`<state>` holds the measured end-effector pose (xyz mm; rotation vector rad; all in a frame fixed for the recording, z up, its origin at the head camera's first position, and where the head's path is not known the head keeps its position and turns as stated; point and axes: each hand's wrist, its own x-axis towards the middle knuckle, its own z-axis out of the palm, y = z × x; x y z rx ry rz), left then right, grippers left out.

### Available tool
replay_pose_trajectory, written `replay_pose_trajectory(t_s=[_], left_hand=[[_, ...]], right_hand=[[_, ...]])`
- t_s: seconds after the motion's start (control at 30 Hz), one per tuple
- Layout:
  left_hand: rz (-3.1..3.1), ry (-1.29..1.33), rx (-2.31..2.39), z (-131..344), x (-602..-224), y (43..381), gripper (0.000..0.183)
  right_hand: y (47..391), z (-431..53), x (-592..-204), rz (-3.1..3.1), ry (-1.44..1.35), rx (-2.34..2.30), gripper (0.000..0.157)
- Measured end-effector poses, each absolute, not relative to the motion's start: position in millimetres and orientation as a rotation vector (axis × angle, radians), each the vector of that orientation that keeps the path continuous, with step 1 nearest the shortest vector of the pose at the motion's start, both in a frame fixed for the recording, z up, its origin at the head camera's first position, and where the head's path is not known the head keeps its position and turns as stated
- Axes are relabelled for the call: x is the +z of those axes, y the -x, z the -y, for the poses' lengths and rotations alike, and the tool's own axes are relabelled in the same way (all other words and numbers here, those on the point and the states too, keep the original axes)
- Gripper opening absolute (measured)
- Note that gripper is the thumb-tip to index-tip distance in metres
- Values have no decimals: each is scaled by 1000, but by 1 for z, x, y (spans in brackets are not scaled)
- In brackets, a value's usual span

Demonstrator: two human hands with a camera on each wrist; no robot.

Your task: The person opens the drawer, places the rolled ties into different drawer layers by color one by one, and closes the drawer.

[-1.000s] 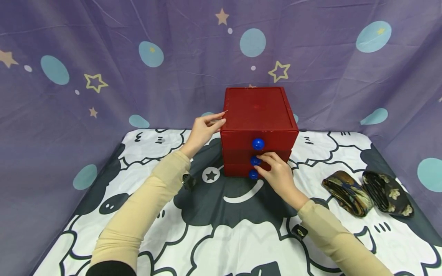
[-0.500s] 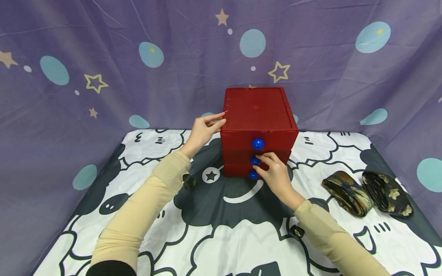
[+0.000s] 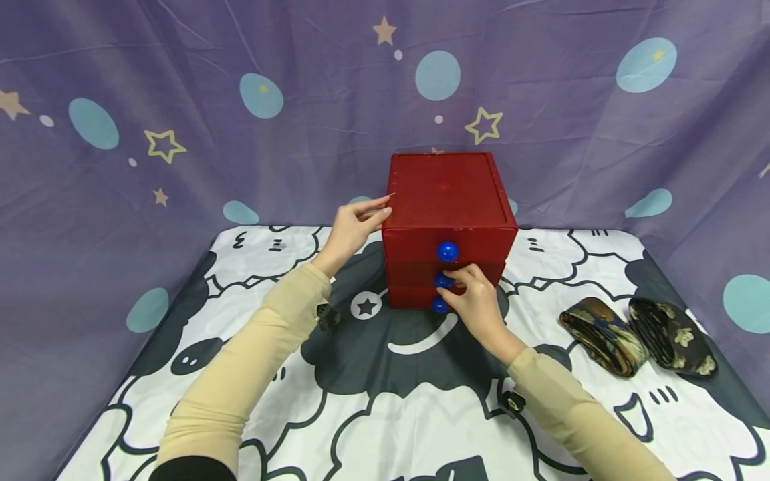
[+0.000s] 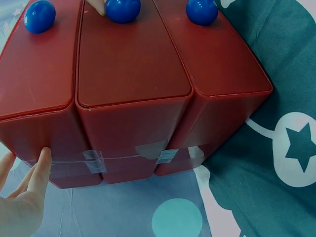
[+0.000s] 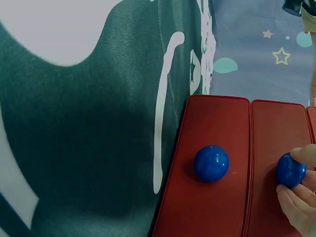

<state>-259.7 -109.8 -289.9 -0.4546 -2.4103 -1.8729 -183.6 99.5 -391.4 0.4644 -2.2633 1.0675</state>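
Note:
A red three-drawer box (image 3: 448,190) with round blue knobs stands at the back of the table, its drawers all flush. My right hand (image 3: 478,304) pinches the middle drawer's blue knob (image 3: 444,280) between thumb and fingers. The right wrist view shows that grip closely, fingertips (image 5: 285,189) on the knob. My left hand (image 3: 351,230) touches the box's left side near the top edge. In the left wrist view its fingers (image 4: 41,173) are straight against the red wall, beside strips of clear tape.
Two folded bundles of dark patterned cloth, one camouflage-like (image 3: 604,337) and one with pale flowers (image 3: 674,337), lie at the right. A white and dark cartoon-print cloth (image 3: 397,427) covers the table. A purple curtain (image 3: 325,160) hangs behind the box.
My right wrist and forearm have swung slightly left while the fingers stay on the middle knob. The left hand stays at the box's side, and the drawers look unmoved.

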Motion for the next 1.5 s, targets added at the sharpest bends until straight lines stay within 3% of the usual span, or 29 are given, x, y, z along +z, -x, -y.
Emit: replay_pose_trajectory(t_s=[1.5], left_hand=[[2397,478,-1854,110,-293,261,36]], right_hand=[[150,-100,-387,2371,-457,1094,31]])
